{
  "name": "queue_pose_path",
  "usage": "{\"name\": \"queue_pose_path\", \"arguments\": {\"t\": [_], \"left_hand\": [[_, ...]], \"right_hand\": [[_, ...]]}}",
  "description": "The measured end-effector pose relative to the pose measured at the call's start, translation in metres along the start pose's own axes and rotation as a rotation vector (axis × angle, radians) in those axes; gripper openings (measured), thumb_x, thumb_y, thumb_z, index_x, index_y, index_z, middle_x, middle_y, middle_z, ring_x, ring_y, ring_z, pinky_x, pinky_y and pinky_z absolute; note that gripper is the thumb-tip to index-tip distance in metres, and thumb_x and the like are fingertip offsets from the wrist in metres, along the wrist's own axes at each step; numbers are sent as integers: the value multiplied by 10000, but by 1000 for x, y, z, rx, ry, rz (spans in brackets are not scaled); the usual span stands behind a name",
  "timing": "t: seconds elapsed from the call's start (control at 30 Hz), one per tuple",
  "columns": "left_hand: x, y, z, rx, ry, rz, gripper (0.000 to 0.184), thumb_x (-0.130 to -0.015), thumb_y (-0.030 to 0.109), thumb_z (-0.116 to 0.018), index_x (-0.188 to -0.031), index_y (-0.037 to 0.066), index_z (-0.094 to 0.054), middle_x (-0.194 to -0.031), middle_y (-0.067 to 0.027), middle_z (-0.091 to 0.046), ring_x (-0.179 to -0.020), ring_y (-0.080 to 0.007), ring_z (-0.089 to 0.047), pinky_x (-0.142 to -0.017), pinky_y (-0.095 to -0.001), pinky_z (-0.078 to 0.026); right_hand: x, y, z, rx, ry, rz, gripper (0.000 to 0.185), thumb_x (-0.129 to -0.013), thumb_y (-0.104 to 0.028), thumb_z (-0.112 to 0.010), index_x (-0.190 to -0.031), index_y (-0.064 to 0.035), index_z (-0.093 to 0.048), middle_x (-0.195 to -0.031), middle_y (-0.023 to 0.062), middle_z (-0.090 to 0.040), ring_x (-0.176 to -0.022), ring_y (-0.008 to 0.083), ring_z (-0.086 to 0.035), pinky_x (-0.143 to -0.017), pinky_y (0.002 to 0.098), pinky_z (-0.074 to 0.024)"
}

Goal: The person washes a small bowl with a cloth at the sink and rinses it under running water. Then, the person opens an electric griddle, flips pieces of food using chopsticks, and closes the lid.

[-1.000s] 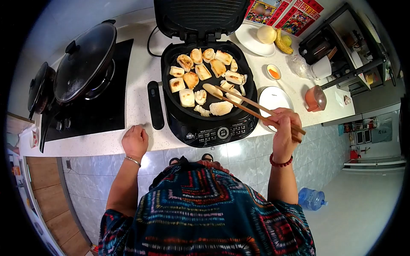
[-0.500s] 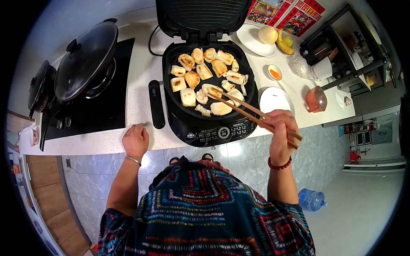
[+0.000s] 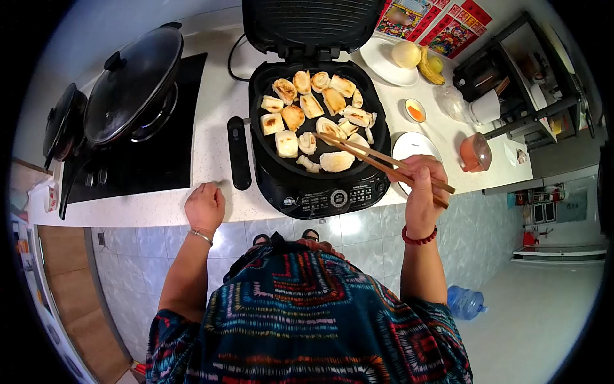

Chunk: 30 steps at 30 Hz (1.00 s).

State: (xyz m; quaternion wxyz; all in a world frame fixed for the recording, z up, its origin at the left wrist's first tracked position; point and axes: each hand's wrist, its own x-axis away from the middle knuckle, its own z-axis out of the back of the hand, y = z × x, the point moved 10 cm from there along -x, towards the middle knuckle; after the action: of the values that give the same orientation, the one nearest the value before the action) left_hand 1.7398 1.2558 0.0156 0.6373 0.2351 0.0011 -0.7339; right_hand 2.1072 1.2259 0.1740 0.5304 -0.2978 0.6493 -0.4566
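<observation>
Pieces of browned dough [image 3: 311, 106] lie spread over the black pan of an electric griddle [image 3: 257, 137], whose ridged lid [image 3: 310, 25] stands raised. My right hand [image 3: 422, 179] is closed round a pair of long wooden chopsticks [image 3: 377, 162]. Their tips are low over the pan, at a browned oval piece [image 3: 330, 127] right of the middle; whether they pinch it I cannot tell. Some pieces are golden on top, while others are pale. My left hand [image 3: 204, 206] rests curled on the counter's front edge, holding nothing, left of the griddle's handle [image 3: 239, 153].
A lidded wok [image 3: 134, 83] and another lidded pan [image 3: 64, 121] sit on the stove at left. Right of the griddle are a white plate [image 3: 409, 146], a small bowl with orange contents [image 3: 414, 111], a reddish container [image 3: 474, 153] and a fruit plate [image 3: 387, 61]. A black rack [image 3: 531, 109] stands beyond.
The view has shifted slightly, moving the griddle a little right in the picture. At the chopstick tips, the oval piece now shows more of its browned top. My left hand stays at the counter edge.
</observation>
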Motion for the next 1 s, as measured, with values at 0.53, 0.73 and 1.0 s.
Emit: {"name": "queue_pose_path", "arguments": {"t": [0.53,0.73,1.0], "left_hand": [[0,-2,0,-4,14,-1,57,-709,116,-549,-691,74,-514,-672,-98,-550,-636,-283,-553,-572,-374,-456],[0,-3,-2,5,-5,13,56,-722,100,-545,-696,61,-513,-681,-110,-551,-645,-300,-552,-576,-384,-456],[0,-2,-2,-7,-8,12,63,-725,103,-542,-698,61,-504,-679,-108,-547,-644,-301,-550,-576,-389,-454]], "right_hand": [[21,-5,-13,285,-86,181,80,-825,-16,-468,-795,16,-535,-879,147,-560,-720,190,-559,-639,282,-483],[51,-28,-59,631,-410,520,206,-640,-26,-646,-820,-82,-563,-901,121,-574,-658,243,-577,-538,291,-470],[56,-39,-49,484,-402,411,128,-694,-49,-613,-817,-54,-579,-916,126,-565,-688,224,-581,-580,280,-467]]}}
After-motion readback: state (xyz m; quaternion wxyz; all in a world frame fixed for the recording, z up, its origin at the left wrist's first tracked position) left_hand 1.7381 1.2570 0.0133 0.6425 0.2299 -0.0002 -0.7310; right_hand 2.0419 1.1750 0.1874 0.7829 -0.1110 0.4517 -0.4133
